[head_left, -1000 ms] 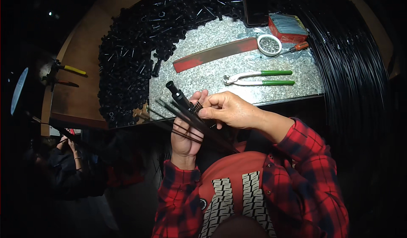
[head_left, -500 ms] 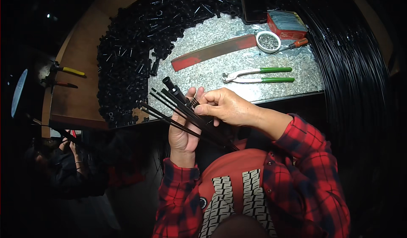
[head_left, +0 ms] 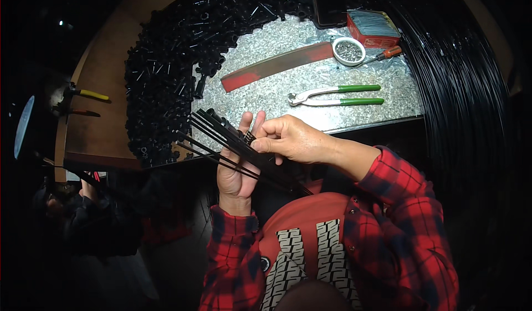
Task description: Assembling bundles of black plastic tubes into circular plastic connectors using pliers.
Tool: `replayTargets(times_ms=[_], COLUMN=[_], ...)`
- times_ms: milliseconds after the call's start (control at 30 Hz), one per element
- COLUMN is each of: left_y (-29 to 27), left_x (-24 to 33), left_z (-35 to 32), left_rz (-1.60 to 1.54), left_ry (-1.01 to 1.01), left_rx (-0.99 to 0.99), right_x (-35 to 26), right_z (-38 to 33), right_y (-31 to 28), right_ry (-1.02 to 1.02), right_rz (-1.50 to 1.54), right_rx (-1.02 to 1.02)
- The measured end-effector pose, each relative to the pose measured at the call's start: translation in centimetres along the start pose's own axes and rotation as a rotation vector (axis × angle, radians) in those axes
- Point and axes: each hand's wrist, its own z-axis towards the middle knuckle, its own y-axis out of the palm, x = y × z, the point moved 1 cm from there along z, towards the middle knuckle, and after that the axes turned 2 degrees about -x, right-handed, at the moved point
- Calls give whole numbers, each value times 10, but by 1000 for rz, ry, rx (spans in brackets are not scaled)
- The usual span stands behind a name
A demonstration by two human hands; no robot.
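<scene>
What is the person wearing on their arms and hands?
Both arms are in red-and-black checked flannel sleeves with buttoned cuffs. The left hand and the right hand are bare: no gloves, and no rings or watch that I can see.

Head camera looks steeply down (close) over the worktable [head_left: 277, 89].

A speckled metal tabletop [head_left: 288, 86] lies ahead. On it rest green-handled pincers [head_left: 335, 95], a long red strip [head_left: 277, 66], a small round tin of pins [head_left: 349, 51], a red box [head_left: 373, 28] and a screwdriver [head_left: 382, 55]. A heap of black parts [head_left: 166, 72] fills the left; black cable coils [head_left: 460, 78] curve along the right.
</scene>
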Motion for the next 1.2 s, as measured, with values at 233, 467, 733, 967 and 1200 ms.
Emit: replayTargets(times_ms=[233, 467, 733, 967, 1200], left_y=[9, 8, -6, 11, 13], left_x=[2, 7, 8, 11, 11], left_z=[0, 2, 1, -1, 3], left_rz=[50, 67, 73, 135, 36], left_ry=[37, 68, 84, -7, -23], left_rx=[47, -42, -47, -3, -79], right_x=[2, -1, 2, 2, -4], right_z=[5, 5, 9, 13, 12], right_y=[6, 17, 20, 12, 13], right_ry=[-48, -52, -125, -80, -150], right_rz=[6, -33, -37, -27, -86], right_rx=[56, 92, 143, 22, -6])
